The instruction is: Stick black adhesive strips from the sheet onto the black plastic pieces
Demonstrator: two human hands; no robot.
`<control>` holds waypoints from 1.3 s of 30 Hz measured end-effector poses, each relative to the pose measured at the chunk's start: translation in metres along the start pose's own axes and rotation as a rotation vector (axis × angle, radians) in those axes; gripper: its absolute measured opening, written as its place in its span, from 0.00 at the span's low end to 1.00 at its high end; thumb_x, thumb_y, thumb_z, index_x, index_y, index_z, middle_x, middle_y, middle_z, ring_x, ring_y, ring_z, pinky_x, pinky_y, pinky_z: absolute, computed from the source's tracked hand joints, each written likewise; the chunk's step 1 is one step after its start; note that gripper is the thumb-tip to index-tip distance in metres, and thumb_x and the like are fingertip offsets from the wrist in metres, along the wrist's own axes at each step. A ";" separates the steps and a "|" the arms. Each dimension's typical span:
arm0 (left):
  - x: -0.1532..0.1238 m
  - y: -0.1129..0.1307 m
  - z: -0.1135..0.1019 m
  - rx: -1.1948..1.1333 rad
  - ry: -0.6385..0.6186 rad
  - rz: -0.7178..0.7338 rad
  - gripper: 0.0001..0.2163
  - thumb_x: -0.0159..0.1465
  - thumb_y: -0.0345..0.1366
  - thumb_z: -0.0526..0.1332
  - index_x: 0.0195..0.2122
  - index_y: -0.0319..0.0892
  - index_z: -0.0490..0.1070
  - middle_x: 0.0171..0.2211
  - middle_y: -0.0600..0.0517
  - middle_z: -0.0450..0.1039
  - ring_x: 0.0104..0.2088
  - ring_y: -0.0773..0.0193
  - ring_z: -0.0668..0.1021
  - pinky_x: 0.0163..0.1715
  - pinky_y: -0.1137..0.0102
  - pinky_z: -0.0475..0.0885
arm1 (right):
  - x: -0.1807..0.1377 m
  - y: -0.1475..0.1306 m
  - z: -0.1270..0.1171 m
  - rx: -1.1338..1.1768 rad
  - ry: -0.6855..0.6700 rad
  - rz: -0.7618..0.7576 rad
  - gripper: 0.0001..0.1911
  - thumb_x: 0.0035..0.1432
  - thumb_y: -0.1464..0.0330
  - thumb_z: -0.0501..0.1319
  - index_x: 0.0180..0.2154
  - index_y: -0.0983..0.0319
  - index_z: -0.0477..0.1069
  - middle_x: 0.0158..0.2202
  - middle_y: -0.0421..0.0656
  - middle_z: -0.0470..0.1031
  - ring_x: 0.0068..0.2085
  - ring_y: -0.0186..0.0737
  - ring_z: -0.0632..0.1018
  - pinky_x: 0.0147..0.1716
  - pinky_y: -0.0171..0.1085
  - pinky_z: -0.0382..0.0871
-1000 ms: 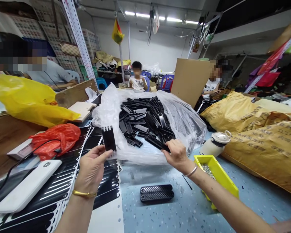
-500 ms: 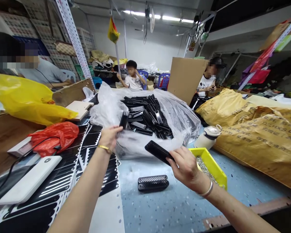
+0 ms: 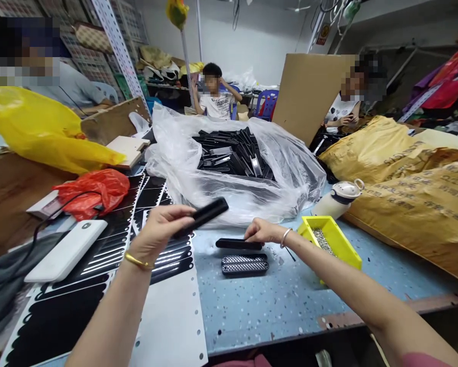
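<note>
My left hand (image 3: 163,229) pinches one end of a long black plastic piece (image 3: 209,211), held tilted above the table. Its exact kind is not clear. My right hand (image 3: 265,232) grips another black plastic piece (image 3: 232,244) by its right end, low at the table top. Just nearer to me lies a pair of black pieces with a cross-hatched face (image 3: 245,264), side by side. Behind both hands a clear plastic bag (image 3: 290,153) lies open around a heap of similar black pieces (image 3: 232,153).
A yellow bin (image 3: 343,250) of small metal parts and a white bottle (image 3: 338,199) stand at right, before brown sacks (image 3: 415,204). At left lie black die-cut sheets (image 3: 64,316), a white power bank (image 3: 68,250) and a red bag (image 3: 95,191). Several people sit beyond.
My left hand has come back from the heap toward me with its black piece. My right hand has lowered its piece to the table, behind the cross-hatched pair. The view has tilted down.
</note>
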State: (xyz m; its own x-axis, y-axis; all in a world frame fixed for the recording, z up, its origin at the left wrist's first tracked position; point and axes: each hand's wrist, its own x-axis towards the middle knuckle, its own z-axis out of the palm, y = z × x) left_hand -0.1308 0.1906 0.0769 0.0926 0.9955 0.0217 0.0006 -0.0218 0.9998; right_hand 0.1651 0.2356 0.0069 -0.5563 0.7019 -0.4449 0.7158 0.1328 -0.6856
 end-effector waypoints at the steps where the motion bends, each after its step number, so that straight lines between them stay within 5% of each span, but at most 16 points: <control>1: -0.006 -0.014 0.005 0.000 -0.064 -0.089 0.11 0.48 0.36 0.71 0.32 0.37 0.79 0.25 0.51 0.78 0.22 0.65 0.76 0.23 0.71 0.71 | 0.003 0.000 0.002 -0.002 -0.027 0.018 0.11 0.52 0.70 0.61 0.35 0.66 0.81 0.19 0.36 0.70 0.20 0.29 0.66 0.20 0.29 0.59; 4: -0.006 -0.049 0.018 0.025 -0.143 -0.195 0.10 0.48 0.38 0.70 0.27 0.36 0.77 0.21 0.52 0.75 0.22 0.65 0.75 0.24 0.72 0.69 | 0.011 0.001 0.007 -0.042 -0.023 0.059 0.08 0.49 0.70 0.64 0.31 0.64 0.81 0.16 0.35 0.68 0.19 0.28 0.65 0.19 0.29 0.58; 9: 0.018 -0.073 0.033 0.181 -0.099 -0.115 0.08 0.48 0.38 0.67 0.24 0.37 0.77 0.21 0.53 0.73 0.25 0.67 0.72 0.26 0.73 0.65 | 0.012 0.002 0.012 -0.140 0.133 0.093 0.07 0.35 0.72 0.72 0.22 0.65 0.78 0.15 0.35 0.66 0.21 0.30 0.65 0.20 0.30 0.55; 16: 0.041 -0.087 0.056 0.306 -0.135 -0.180 0.06 0.48 0.34 0.63 0.22 0.36 0.76 0.16 0.55 0.69 0.20 0.69 0.69 0.22 0.74 0.62 | 0.004 0.009 0.006 -0.127 0.092 0.069 0.07 0.50 0.72 0.63 0.24 0.66 0.79 0.16 0.36 0.67 0.20 0.29 0.67 0.21 0.29 0.57; 22: 0.060 -0.091 0.067 0.476 -0.251 -0.309 0.05 0.49 0.27 0.61 0.17 0.37 0.72 0.10 0.58 0.62 0.13 0.70 0.66 0.15 0.75 0.59 | 0.005 0.009 0.005 -0.194 0.250 0.085 0.03 0.45 0.73 0.67 0.26 0.66 0.80 0.17 0.38 0.71 0.23 0.31 0.67 0.22 0.30 0.55; 26: 0.065 -0.087 0.069 0.538 -0.305 -0.382 0.05 0.52 0.26 0.61 0.20 0.37 0.72 0.10 0.58 0.63 0.12 0.67 0.70 0.13 0.75 0.60 | 0.001 0.011 0.006 -0.187 0.313 0.119 0.09 0.53 0.72 0.62 0.28 0.68 0.81 0.16 0.40 0.71 0.21 0.32 0.68 0.22 0.30 0.57; 31: 0.063 -0.087 0.069 0.552 -0.336 -0.409 0.04 0.54 0.27 0.61 0.22 0.37 0.72 0.11 0.57 0.64 0.13 0.66 0.71 0.13 0.75 0.63 | -0.017 0.001 0.006 -0.224 0.366 0.102 0.18 0.52 0.58 0.66 0.37 0.67 0.81 0.24 0.44 0.78 0.26 0.37 0.74 0.25 0.32 0.61; 39: 0.063 -0.081 0.069 0.514 -0.421 -0.393 0.06 0.53 0.30 0.61 0.20 0.38 0.71 0.11 0.58 0.64 0.12 0.69 0.69 0.12 0.76 0.63 | -0.015 -0.010 0.009 -0.426 0.271 -0.011 0.11 0.51 0.62 0.69 0.38 0.57 0.82 0.33 0.43 0.81 0.37 0.43 0.78 0.33 0.34 0.63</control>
State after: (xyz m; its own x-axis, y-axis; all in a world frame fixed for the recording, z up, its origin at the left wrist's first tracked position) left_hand -0.0565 0.2489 -0.0031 0.3607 0.8220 -0.4407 0.5648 0.1835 0.8046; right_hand 0.1629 0.2171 0.0149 -0.4760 0.8476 -0.2346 0.8505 0.3757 -0.3681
